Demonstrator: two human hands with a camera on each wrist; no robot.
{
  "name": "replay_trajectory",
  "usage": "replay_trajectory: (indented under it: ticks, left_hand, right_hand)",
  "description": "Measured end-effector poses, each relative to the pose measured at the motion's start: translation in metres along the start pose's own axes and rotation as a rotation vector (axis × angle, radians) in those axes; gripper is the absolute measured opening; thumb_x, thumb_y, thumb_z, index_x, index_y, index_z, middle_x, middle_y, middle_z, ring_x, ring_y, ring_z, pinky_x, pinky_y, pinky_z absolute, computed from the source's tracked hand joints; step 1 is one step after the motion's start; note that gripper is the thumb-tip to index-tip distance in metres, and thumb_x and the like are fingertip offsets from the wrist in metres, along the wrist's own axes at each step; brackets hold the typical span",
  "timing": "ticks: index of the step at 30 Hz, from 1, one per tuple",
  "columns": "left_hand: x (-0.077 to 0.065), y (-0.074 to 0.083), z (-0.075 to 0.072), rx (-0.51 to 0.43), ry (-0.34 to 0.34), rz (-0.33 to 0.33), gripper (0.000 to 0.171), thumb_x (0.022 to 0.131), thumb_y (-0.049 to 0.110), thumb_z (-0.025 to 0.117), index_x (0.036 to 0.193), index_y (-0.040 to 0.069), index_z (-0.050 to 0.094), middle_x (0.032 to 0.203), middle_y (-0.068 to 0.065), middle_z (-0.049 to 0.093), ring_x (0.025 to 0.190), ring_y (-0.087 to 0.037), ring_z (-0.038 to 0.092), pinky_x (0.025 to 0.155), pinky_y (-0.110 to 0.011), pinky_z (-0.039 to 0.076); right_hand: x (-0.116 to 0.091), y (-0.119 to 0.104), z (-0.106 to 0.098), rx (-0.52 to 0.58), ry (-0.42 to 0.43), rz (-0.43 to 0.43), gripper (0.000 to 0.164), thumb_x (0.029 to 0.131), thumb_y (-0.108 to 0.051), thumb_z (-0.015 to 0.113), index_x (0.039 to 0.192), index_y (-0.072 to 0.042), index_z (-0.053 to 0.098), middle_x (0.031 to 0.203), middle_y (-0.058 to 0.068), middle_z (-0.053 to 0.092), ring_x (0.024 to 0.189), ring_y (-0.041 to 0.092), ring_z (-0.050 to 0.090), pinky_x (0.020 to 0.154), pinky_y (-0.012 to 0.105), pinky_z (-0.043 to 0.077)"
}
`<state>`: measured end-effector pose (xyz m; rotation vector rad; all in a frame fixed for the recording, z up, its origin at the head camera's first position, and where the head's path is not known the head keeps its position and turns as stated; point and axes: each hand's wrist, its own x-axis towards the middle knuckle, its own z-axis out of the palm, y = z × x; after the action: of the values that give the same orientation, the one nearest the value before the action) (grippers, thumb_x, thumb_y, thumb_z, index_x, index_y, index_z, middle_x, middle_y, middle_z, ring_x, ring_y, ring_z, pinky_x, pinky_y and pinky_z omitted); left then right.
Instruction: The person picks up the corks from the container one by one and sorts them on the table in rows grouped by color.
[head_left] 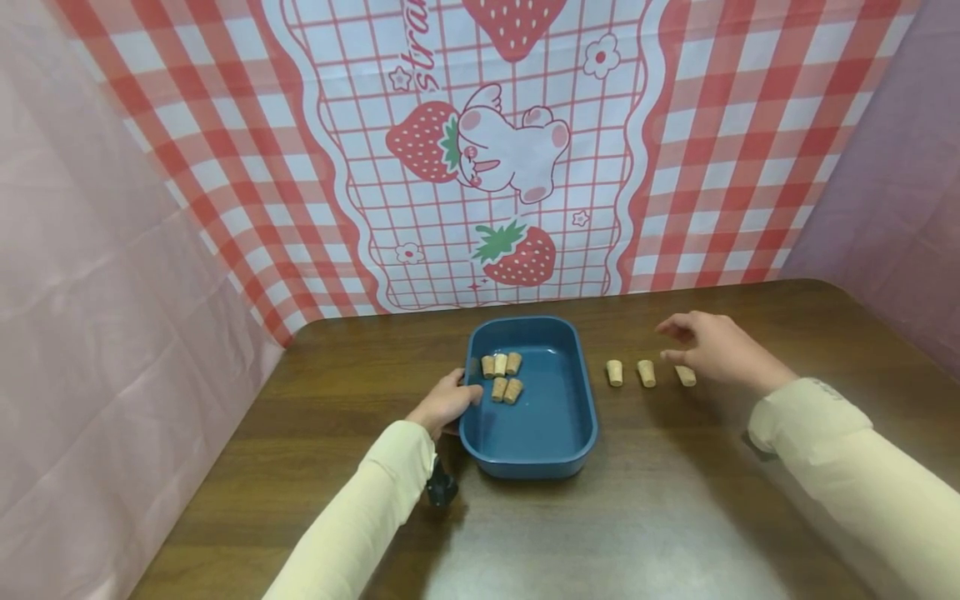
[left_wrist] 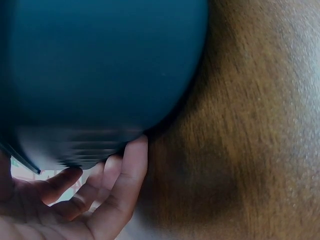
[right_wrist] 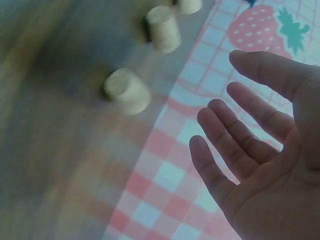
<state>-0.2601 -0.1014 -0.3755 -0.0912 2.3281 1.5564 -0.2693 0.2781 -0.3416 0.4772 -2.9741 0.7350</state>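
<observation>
Pale end cork (head_left: 686, 377): on table (head_left: 645, 517), 8 o'clock from my right hand (head_left: 716, 346), the nearer; long axis appears 12-to-6 in head view. Right fingers parted, empty; left hand (head_left: 447, 402) grips blue tray (head_left: 551, 417).

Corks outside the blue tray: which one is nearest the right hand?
The rightmost cork in the row of three: in the head view the right hand partly covers it, while the middle cork and left cork show whole.
</observation>
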Motion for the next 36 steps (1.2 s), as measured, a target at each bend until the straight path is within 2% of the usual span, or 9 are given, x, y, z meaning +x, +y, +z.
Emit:
replay_trajectory:
  ticks: [8, 16, 23, 32, 36]
  left_hand:
    - [0.0, -0.001, 0.0, -0.013, -0.004, 0.001, 0.07, 0.083, 0.007, 0.052, 0.151, -0.001, 0.04, 0.128, -0.022, 0.058, 0.1, -0.031, 0.062, 0.08, -0.051, 0.058]
    - [0.001, -0.001, 0.002, -0.002, -0.006, 0.011, 0.069, 0.084, 0.007, 0.052, 0.151, -0.002, 0.039, 0.129, -0.023, 0.058, 0.101, -0.031, 0.061, 0.082, -0.052, 0.057]
    - [0.0, -0.001, 0.001, 0.004, -0.004, -0.005, 0.068, 0.086, 0.007, 0.052, 0.152, -0.001, 0.037, 0.134, -0.023, 0.055, 0.107, -0.032, 0.06, 0.086, -0.053, 0.056]
    - [-0.001, 0.0, 0.0, 0.005, -0.002, 0.005, 0.069, 0.084, 0.006, 0.052, 0.151, -0.003, 0.038, 0.13, -0.023, 0.056, 0.102, -0.03, 0.06, 0.084, -0.051, 0.057]
    - [-0.001, 0.0, 0.0, 0.017, -0.017, 0.006, 0.069, 0.086, 0.007, 0.052, 0.152, -0.002, 0.037, 0.134, -0.024, 0.054, 0.105, -0.032, 0.059, 0.085, -0.052, 0.056]
  right_hand:
    - [0.01, -0.031, -0.003, 0.073, -0.007, -0.005, 0.044, 0.092, -0.018, 0.074, 0.127, 0.006, 0.062, 0.122, 0.026, 0.064, 0.113, 0.043, 0.057, 0.095, 0.06, 0.048]
    - [0.023, -0.061, 0.001, 0.108, 0.01, -0.034, 0.042, 0.093, -0.019, 0.074, 0.126, 0.004, 0.064, 0.12, 0.023, 0.065, 0.111, 0.039, 0.058, 0.093, 0.057, 0.049]
    - [0.039, -0.089, 0.01, 0.145, -0.005, -0.05, 0.038, 0.093, -0.014, 0.072, 0.126, 0.004, 0.065, 0.121, 0.022, 0.066, 0.113, 0.037, 0.06, 0.096, 0.055, 0.05]
    - [0.058, -0.12, 0.024, 0.195, -0.027, -0.058, 0.039, 0.094, -0.013, 0.071, 0.129, 0.003, 0.064, 0.125, 0.024, 0.064, 0.115, 0.037, 0.06, 0.095, 0.052, 0.052]
    - [0.066, -0.127, 0.029, 0.219, -0.027, -0.063, 0.038, 0.095, -0.013, 0.07, 0.129, 0.002, 0.064, 0.125, 0.023, 0.064, 0.114, 0.036, 0.06, 0.093, 0.05, 0.053]
